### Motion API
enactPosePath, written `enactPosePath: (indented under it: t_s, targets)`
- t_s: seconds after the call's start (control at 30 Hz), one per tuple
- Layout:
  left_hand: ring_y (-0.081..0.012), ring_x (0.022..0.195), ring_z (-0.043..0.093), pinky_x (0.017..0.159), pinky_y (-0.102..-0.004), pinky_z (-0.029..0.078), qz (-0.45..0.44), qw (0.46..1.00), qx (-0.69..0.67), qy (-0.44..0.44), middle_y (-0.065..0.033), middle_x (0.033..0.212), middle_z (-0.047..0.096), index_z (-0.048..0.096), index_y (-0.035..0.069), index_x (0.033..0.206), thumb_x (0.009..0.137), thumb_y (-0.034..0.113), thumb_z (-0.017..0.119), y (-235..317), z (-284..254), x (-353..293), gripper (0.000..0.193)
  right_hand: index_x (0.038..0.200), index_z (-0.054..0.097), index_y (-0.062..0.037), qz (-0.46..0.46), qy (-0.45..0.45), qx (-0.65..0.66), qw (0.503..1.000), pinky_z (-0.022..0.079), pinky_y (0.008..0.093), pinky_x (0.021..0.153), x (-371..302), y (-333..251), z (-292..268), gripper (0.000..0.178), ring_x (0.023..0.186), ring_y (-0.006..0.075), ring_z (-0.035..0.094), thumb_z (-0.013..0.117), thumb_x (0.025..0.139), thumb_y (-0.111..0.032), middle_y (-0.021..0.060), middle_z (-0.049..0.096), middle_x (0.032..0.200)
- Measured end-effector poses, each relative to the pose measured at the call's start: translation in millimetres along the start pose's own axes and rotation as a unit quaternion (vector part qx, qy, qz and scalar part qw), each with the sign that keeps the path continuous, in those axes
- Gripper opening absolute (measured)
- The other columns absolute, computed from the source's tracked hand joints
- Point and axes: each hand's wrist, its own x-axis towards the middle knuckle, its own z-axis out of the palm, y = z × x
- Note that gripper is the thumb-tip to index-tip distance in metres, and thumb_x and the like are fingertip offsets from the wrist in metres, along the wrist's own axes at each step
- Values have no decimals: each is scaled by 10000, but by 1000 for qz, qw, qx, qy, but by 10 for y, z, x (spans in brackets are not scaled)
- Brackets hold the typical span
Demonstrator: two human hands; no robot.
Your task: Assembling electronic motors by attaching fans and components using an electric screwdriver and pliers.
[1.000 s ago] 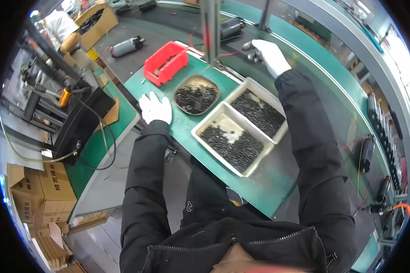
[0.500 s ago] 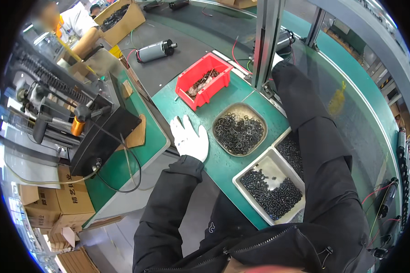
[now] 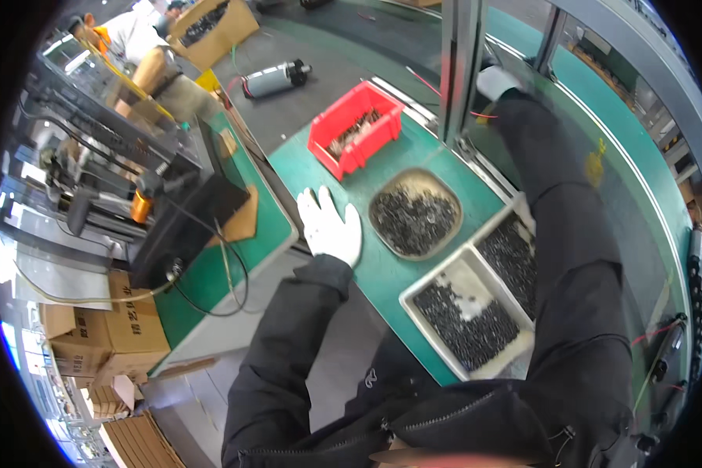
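My left hand (image 3: 331, 228), in a white glove, lies palm down on the green table (image 3: 378, 292) with its fingers spread and nothing in them. Nearest to it are a red plastic bin (image 3: 339, 161) of small brownish parts and a rounded metal tray (image 3: 425, 253) of dark ring-like clips. My right arm reaches far forward over the conveyor. The white-gloved right hand (image 3: 498, 82) is beside the upright metal post (image 3: 460, 74), blurred, and its fingers cannot be made out. A red wire (image 3: 483, 116) shows just below it.
Two white trays of small black parts, a nearer one (image 3: 408, 306) and one beside my right forearm (image 3: 515, 261), stand at the table's right. A grey cylindrical motor (image 3: 271, 80) lies farther off. Left are a black machine (image 3: 187, 218) and cardboard boxes (image 3: 136, 316). People work at the far left.
My right hand has moved slightly right and forward, out from behind the post. My left hand stays flat on the table. The whole view has shifted a little.
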Motion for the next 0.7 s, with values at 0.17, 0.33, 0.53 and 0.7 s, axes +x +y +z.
enactPosePath:
  t_s: [0.17, 0.33, 0.53, 0.7]
  targets:
    - [-427, 1374, 233, 1131, -473, 217, 34, 999, -11, -4, -289, 1454, 295, 389, -27, 1382, 897, 353, 522, 145, 107, 118, 630, 954, 650, -42, -55, -71, -168, 982, 456, 439, 799, -1496, 433, -1627, 468, 887, 370, 614, 484, 826, -461, 221, 647, 974]
    - [-415, 1386, 219, 1138, -478, 197, 39, 999, 5, -24, -283, 1474, 278, 366, -17, 1401, 913, 402, 478, 131, 242, 210, 652, 839, 672, -41, 59, -117, -219, 967, 453, 379, 681, -2879, 745, -2046, 423, 741, 246, 619, 533, 816, -440, 123, 647, 787]
    - [-410, 1336, 304, 1119, -470, 234, 85, 996, 30, 5, -297, 1403, 377, 425, -23, 1360, 912, 435, 486, 75, 286, 286, 643, 682, 560, -23, 144, -42, -80, 986, 394, 367, 587, -4735, 1133, -2250, 355, 569, 218, 488, 576, 791, -360, 103, 516, 604]
    - [-378, 1090, 549, 962, -434, 418, 91, 980, -112, -133, -252, 1233, 551, 526, -40, 1235, 928, 343, 504, 70, -454, 213, 492, 673, 433, -12, 220, -4, -8, 976, 342, 335, 548, -5987, 1101, -2358, 302, 545, 190, 375, 557, 804, -255, 87, 391, 578]
